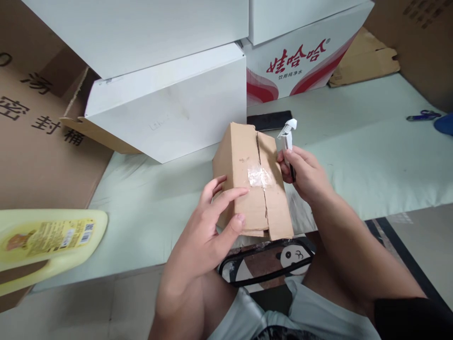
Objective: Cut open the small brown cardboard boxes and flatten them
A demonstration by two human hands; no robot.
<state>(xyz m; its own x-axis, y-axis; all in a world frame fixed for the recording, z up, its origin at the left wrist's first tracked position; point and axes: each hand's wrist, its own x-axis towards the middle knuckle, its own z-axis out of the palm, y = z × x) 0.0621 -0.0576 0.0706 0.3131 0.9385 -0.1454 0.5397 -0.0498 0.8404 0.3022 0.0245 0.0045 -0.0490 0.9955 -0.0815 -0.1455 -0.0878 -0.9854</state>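
A matt cardboard box (249, 210) bears glossy tape (260, 177), amid smooth cartons (198, 113), lightly creased cloth (145, 203) and a smooth plastic bottle (71, 231).

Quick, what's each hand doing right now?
Left hand: open, fingers spread against the cardboard box.
Right hand: closed, holding a small white object.

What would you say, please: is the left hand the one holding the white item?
No, the right hand holds the white item beside the cardboard box.

Pale green cloth (141, 217) spreads above a light tiled floor (88, 309)
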